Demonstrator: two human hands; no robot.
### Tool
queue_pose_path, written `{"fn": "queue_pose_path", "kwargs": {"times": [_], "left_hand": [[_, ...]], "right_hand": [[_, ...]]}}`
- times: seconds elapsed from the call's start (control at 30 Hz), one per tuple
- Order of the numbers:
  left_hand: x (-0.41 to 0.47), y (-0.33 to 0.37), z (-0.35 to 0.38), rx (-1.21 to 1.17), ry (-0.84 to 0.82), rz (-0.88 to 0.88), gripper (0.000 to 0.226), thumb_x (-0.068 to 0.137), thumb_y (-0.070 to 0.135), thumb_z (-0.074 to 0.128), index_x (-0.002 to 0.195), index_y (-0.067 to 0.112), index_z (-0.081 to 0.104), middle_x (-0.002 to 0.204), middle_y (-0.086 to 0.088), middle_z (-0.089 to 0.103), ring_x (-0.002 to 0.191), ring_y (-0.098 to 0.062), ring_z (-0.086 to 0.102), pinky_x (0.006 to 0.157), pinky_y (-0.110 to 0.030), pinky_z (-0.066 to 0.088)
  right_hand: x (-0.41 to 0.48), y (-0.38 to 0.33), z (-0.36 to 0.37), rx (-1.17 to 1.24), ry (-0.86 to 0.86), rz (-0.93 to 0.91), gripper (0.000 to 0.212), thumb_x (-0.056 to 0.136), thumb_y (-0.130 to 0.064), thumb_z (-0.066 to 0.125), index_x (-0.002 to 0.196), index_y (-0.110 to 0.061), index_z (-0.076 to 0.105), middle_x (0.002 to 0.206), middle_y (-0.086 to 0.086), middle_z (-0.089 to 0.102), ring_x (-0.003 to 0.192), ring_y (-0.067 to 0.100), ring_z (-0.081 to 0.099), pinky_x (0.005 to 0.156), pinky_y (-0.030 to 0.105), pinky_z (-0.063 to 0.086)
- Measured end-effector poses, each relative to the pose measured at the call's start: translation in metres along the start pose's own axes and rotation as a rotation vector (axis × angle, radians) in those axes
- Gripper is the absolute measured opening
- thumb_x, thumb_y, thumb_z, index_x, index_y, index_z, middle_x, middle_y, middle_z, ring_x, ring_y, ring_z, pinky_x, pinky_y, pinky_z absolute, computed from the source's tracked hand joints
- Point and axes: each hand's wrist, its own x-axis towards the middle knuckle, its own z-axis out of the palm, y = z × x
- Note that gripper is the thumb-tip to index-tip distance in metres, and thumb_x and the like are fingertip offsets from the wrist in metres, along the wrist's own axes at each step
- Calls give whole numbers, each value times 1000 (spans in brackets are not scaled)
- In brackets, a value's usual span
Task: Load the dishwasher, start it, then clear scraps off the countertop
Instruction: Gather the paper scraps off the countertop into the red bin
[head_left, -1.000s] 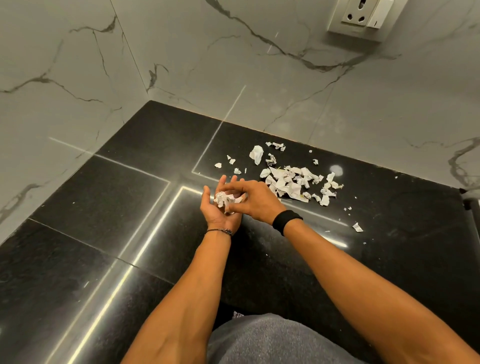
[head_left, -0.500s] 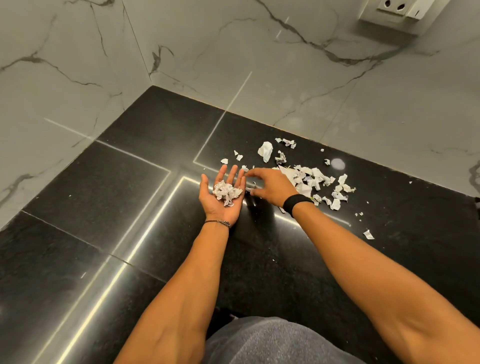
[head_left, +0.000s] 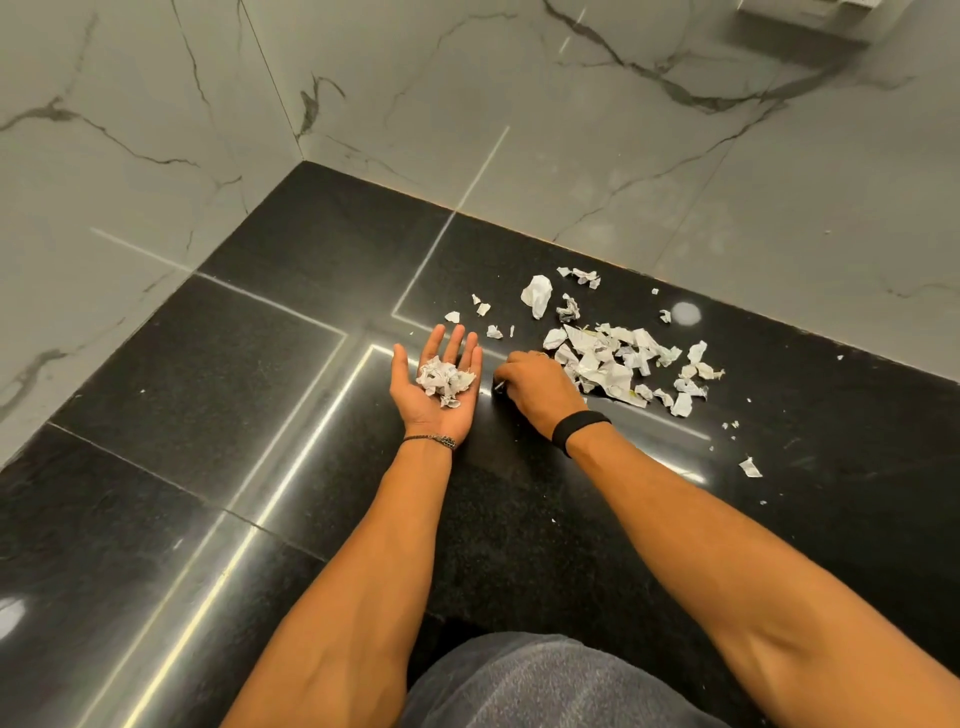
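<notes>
My left hand (head_left: 435, 400) lies palm up on the black bench (head_left: 249, 395), fingers straight, carrying a clump of crumpled scraps (head_left: 444, 382). Just to its right, my right hand (head_left: 535, 387) is knuckles up, fingers curled down at a small scrap (head_left: 499, 386); I cannot tell whether it is pinched. The loose pile of paper scraps (head_left: 618, 364) lies beside that hand, right and farther back, near the marble wall (head_left: 571, 130).
</notes>
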Motion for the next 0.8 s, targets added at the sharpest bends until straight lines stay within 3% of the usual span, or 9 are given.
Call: {"fn": "queue_pose_path", "kwargs": {"times": [0.07, 0.2, 0.33, 0.43, 0.57, 0.67, 0.8], "left_hand": [[-1, -1, 1, 13, 14, 7, 66, 96, 55, 53, 140, 5, 56, 137, -21, 61, 118, -38, 66, 114, -49, 41], [0, -5, 5, 35, 42, 33, 64, 97, 55, 51, 137, 5, 58, 135, -21, 62, 121, -38, 63, 114, -47, 41], [3, -10, 10, 54, 46, 36, 64, 98, 56, 50, 138, 7, 57, 138, -21, 59, 122, -35, 61, 115, -46, 40], [5, -14, 15, 57, 0, -13, 68, 96, 57, 51, 143, 9, 55, 141, -22, 57, 128, -38, 58, 110, -51, 45], [4, -13, 20, 79, -40, -38, 64, 99, 58, 43, 139, 10, 56, 117, -21, 70, 104, -36, 72, 83, -46, 60], [4, -12, 20, 94, -55, -43, 64, 99, 57, 41, 145, 13, 53, 122, -20, 69, 107, -34, 71, 90, -45, 57], [12, -12, 16, 89, -61, -65, 63, 100, 54, 42, 148, 15, 51, 140, -18, 60, 126, -34, 60, 106, -46, 49]], "right_hand": [[-3, 3, -2, 66, 8, 54, 23, 90, -6, 60, 105, -14, 75, 100, 9, 71, 98, 31, 63, 84, 37, 46], [-4, 0, -14, 494, 211, 263, 13, 86, -15, 72, 97, -15, 78, 89, 1, 76, 86, 16, 69, 83, 34, 56], [0, -18, -38, 780, 229, 142, 22, 83, -7, 75, 105, -13, 75, 92, 1, 75, 87, 10, 70, 83, 23, 57], [4, -29, -47, 771, 190, 64, 28, 81, -7, 76, 108, -16, 74, 94, 1, 75, 89, 7, 70, 87, 23, 57], [8, -33, -49, 723, 102, -6, 27, 84, -9, 73, 110, -17, 75, 100, -3, 76, 95, 2, 71, 92, 26, 56], [7, -34, -51, 705, 107, -13, 29, 87, -5, 67, 111, -17, 76, 104, -5, 76, 99, -1, 69, 95, 22, 54], [12, -30, -50, 715, 131, 2, 26, 88, -7, 66, 110, -17, 76, 102, -6, 77, 99, 0, 69, 94, 23, 54]]}}
